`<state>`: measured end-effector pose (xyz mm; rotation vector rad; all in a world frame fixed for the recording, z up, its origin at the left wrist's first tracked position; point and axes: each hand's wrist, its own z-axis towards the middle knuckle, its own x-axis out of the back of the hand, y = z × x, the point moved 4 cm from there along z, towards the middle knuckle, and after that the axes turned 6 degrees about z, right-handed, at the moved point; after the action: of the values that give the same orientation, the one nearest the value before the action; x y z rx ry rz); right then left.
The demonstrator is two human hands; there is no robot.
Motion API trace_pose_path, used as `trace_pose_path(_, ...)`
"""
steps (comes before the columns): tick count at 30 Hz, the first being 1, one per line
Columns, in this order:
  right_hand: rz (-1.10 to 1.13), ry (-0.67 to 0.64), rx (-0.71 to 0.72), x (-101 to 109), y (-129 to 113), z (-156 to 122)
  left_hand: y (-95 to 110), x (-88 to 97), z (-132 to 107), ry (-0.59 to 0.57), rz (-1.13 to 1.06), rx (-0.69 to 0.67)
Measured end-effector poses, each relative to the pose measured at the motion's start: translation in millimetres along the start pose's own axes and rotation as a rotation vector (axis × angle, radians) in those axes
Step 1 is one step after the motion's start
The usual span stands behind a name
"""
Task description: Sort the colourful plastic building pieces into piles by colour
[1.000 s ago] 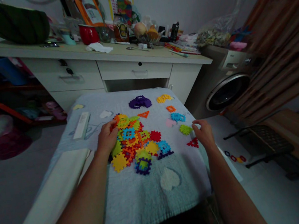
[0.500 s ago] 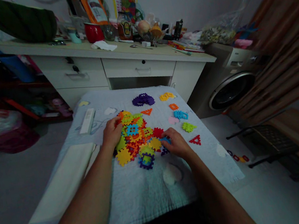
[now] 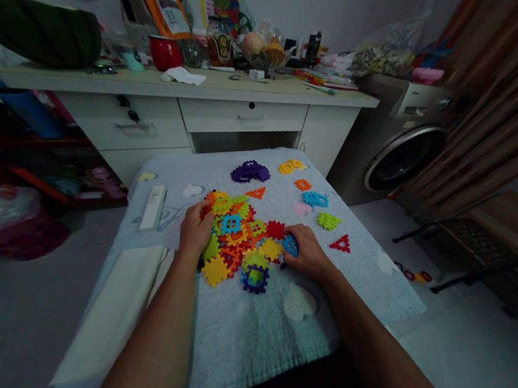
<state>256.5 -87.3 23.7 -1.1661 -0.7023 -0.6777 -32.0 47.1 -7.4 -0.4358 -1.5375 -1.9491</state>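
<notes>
A heap of colourful interlocking plastic tiles (image 3: 231,224) lies in the middle of the cloth-covered table. My left hand (image 3: 196,229) rests against the heap's left edge, fingers curled at an orange tile; whether they grip it is hidden. At the right edge, my right hand (image 3: 308,250) pinches a blue tile (image 3: 290,245) between thumb and fingers. Close beside that are a red tile (image 3: 275,229) and a yellow tile (image 3: 271,249). A dark purple frame tile (image 3: 255,278) lies at the heap's near side.
Sorted by colour are purple tiles (image 3: 250,171), yellow tiles (image 3: 290,166), an orange tile (image 3: 303,184), blue tiles (image 3: 315,198), green tiles (image 3: 329,220) and a red triangle (image 3: 341,244). A white box (image 3: 153,208) lies left. A cluttered desk (image 3: 207,92) stands behind.
My right hand has lifted and tilted the blue tile at the heap's right edge, so more of its face shows. The left hand stays at the heap. The camera view has shifted slightly.
</notes>
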Motion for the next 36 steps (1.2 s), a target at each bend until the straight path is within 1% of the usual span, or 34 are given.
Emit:
trace_pose_path(3, 0.064, 0.058, 0.017, 2, 1, 0, 1, 0.5, 0, -0.008, 0.006, 0.009)
trace_pose_path(5, 0.111, 0.11, 0.004, 6, 2, -1, 2, 1.0, 0, -0.01, 0.007, 0.017)
trace_pose_path(9, 0.206, 0.207, -0.073, 14, 6, -2, 2, 1.7, 0, -0.008, 0.005, 0.017)
trace_pose_path(13, 0.251, 0.25, -0.157, 17, 13, -1, 2, 1.8, 0, -0.005, 0.019, 0.013)
trace_pose_path(18, 0.214, 0.258, -0.217, 11, 23, 2, 1, 1.8, 0, -0.004, 0.018, 0.006)
trace_pose_path(21, 0.164, 0.29, -0.2, 9, 28, 5, 0, 1.4, 0, -0.004, 0.016, 0.011)
trace_pose_path(24, 0.043, 0.344, -0.149, 10, 27, 5, 0, 1.0, 1, -0.006, 0.004, 0.011)
trace_pose_path(29, -0.128, 0.295, -0.119, 7, 24, 2, -2, 0.1, 1, -0.007, 0.004, 0.008)
trace_pose_path(33, -0.148, 0.266, -0.136, 3, 26, 1, -3, -1.2, 2, -0.006, -0.001, 0.001)
trace_pose_path(36, -0.152, 0.27, -0.132, 2, 28, 1, -2, -1.1, 2, 0.001, -0.006, 0.003)
